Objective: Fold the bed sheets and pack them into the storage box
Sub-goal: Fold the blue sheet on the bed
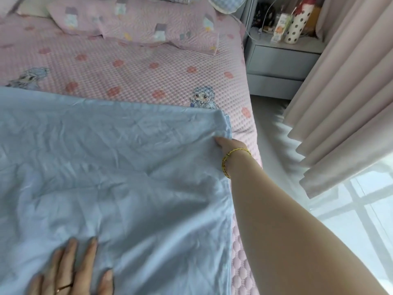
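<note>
A light blue bed sheet [119,167] lies spread and creased over the near half of the bed, its right edge doubled over. My left hand [72,271] presses flat on it at the bottom left, fingers straight and spread. My right hand [230,145] reaches out to the sheet's far right corner and pinches the folded edge there; its fingertips are tucked under the cloth. A yellow bracelet sits on that wrist. No storage box is in view.
The bed [136,71] wears a pink quilted cover with cartoon prints. Pink pillows [136,24] lie at its head. A grey nightstand [282,56] with bottles stands at the far right. Pale curtains [344,92] hang beside the window; a strip of floor runs along the bed.
</note>
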`<state>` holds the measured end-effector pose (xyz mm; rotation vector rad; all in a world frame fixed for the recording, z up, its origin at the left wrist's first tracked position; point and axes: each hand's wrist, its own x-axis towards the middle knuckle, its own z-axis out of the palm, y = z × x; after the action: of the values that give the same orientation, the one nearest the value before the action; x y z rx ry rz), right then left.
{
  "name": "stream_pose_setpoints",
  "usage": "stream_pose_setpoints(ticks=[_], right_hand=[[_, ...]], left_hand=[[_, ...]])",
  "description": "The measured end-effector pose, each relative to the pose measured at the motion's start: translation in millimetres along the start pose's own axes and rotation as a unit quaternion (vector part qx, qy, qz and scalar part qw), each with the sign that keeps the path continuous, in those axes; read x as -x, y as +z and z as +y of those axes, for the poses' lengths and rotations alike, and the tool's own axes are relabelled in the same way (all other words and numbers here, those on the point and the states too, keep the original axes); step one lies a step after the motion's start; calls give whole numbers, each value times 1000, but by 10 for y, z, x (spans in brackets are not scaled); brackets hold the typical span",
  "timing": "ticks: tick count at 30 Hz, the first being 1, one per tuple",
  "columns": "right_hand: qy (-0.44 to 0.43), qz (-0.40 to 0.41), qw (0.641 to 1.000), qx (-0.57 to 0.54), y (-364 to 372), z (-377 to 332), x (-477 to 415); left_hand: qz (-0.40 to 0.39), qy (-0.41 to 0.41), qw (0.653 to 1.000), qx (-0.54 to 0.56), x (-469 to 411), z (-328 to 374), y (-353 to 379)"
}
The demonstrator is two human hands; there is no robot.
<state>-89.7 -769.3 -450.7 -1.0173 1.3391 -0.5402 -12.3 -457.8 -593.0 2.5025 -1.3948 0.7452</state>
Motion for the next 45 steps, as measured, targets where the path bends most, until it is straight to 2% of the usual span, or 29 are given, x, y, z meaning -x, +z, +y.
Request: stream_pose_setpoints(ticks=[4,5,7,8,10,12,13,14,15,16,17,19,21,23,25,28,31,34,36,38,40,41,43,45], right_hand=[[-98,-28,995,-18,107,-2,168],[-138,-40,990,-2,121,-5,298],[-209,-84,974,35,76,-22,585],[-235,-109,964,57,13,-38,751],[-290,-150,938,116,-144,-26,1118],[-335,-169,909,181,-244,59,1482],[-354,-179,893,215,-273,107,1728],[-364,-190,878,246,-311,155,1873],[-367,-213,858,288,-322,217,2148],[-364,-223,837,343,-359,296,2326],[-368,-235,806,399,-411,412,2467],[-403,-229,738,490,-502,641,2988],[-470,-212,679,522,-629,930,3377],[-514,-216,644,524,-747,1242,3771],[-553,-236,604,523,-860,1530,4243],[-573,-264,574,523,-1088,1914,4772],[-529,-284,573,558,-1252,2250,5078],[-478,-250,547,640,-1447,2513,5162],[-430,-222,574,660,-1604,2688,5172],[-378,-190,602,677,-1765,2840,5282],[-331,-199,653,652,-1890,2938,5431],[-314,-222,666,639,-1921,2991,5475],[-310,-263,668,623,-1951,3100,5538],[-321,-251,676,613,-1902,3126,5617]], left_hand=[[-93,-177,971,130,-304,140,-482],[-93,-189,970,123,-322,168,-515],[-152,-225,955,121,-366,169,-590],[-209,-233,942,120,-383,202,-640],[-263,-215,935,99,-414,241,-745],[-286,-254,902,197,-448,286,-934],[-278,-312,863,285,-425,264,-1128],[-271,-382,794,387,-432,286,-1277],[-255,-459,699,485,-337,219,-1600],[-246,-503,602,570,-257,213,-1827],[-238,-532,521,623,-144,191,-1986],[-213,-562,447,663,162,18,-2479],[-203,-578,406,678,371,-91,-2802],[-218,-580,390,681,618,-191,-3118],[-247,-583,390,669,890,-287,-3406],[-274,-602,390,640,1248,-297,-3595],[-273,-621,412,608,1578,-165,-3666],[-284,-615,382,628,1892,26,-3745],[-294,-608,362,643,2166,101,-3852],[-301,-617,365,629,2518,116,-3957],[-292,-646,368,602,2845,87,-4034],[-287,-658,372,589,2971,60,-4069],[-296,-659,401,563,3096,35,-4142],[-307,-647,449,534,3108,43,-4197]])
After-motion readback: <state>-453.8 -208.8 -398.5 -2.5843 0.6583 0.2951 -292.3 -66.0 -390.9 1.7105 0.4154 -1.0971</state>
